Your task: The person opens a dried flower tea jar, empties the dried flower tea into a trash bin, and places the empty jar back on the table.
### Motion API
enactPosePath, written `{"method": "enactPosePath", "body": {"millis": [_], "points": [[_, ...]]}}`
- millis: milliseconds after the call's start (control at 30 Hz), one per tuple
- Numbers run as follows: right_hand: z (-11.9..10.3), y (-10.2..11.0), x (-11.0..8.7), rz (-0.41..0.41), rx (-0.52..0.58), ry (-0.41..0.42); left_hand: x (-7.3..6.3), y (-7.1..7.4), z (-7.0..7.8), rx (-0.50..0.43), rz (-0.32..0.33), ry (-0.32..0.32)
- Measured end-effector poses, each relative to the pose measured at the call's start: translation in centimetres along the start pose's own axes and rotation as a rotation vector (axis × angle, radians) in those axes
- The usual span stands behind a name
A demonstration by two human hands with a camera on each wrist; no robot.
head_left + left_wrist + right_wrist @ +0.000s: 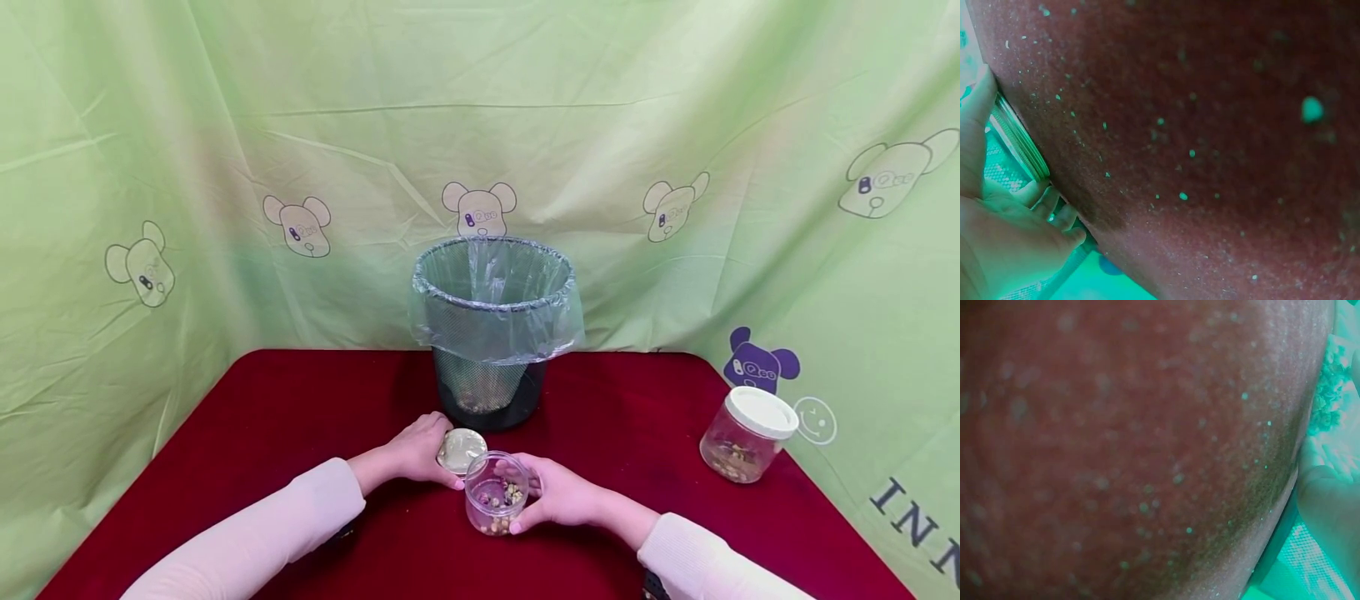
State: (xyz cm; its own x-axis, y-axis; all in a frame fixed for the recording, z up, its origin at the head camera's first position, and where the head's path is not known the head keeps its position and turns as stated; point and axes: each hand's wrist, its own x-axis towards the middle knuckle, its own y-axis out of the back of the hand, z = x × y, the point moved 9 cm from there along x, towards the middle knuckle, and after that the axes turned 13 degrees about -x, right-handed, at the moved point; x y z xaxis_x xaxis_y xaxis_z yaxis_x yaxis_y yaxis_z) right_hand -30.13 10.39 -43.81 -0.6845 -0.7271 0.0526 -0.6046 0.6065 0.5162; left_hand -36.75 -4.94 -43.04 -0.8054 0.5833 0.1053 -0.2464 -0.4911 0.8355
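Note:
Near the front middle of the table, my right hand (561, 493) grips a small clear jar (480, 493) by its right side, thumb in front. The jar has no lid on and stands slightly tilted; small dried flower buds (501, 497) lie inside. Just left of it, my left hand (420, 450) holds a round pale lid (461, 450) by its edge, thumb on the near side and fingers on the far side. In the left wrist view the lid's ridged rim (1021, 140) shows between thumb and fingers. The right wrist view catches only part of the right hand (1332, 515).
Behind the hands stands a black mesh bin (491, 387) with a clear plastic liner (502, 333); small bits lie at its bottom. A larger clear jar (738, 446) with a white lid stands at the right table edge. Dark red cloth (630, 417) covers the table.

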Motion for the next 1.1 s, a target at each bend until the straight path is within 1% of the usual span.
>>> {"method": "enactPosePath", "body": {"millis": [133, 300, 500, 633, 767, 867, 1000, 1100], "points": [[0.2, 0.0, 0.0, 0.0, -0.009, -0.002, -0.1, 0.1, 0.1, -0.006, 0.002, -0.004], [0.4, 0.1, 0.1, -0.002, -0.006, -0.009, -0.2, 0.4, 0.3, -0.039, 0.015, -0.04], [0.6, 0.2, 0.0, 0.006, -0.011, -0.008, 0.0, 1.7, 0.4, -0.079, 0.075, -0.056], [0.4, 0.1, 0.0, 0.001, -0.009, -0.004, 0.1, 3.0, 0.6, -0.131, 0.146, -0.049], [0.1, 0.0, 0.0, -0.002, 0.002, -0.006, 0.1, 4.4, 0.6, -0.208, 0.235, -0.019], [0.0, 0.0, 0.0, -0.002, 0.01, -0.008, -0.1, 5.8, 0.7, -0.276, 0.317, -0.011], [0.0, 0.0, 0.0, -0.008, 0.008, -0.005, -0.4, 7.8, 0.9, -0.347, 0.433, -0.013], [0.0, 0.0, 0.0, -0.011, 0.007, -0.005, -0.6, 9.4, 0.9, -0.394, 0.514, -0.002]]}}
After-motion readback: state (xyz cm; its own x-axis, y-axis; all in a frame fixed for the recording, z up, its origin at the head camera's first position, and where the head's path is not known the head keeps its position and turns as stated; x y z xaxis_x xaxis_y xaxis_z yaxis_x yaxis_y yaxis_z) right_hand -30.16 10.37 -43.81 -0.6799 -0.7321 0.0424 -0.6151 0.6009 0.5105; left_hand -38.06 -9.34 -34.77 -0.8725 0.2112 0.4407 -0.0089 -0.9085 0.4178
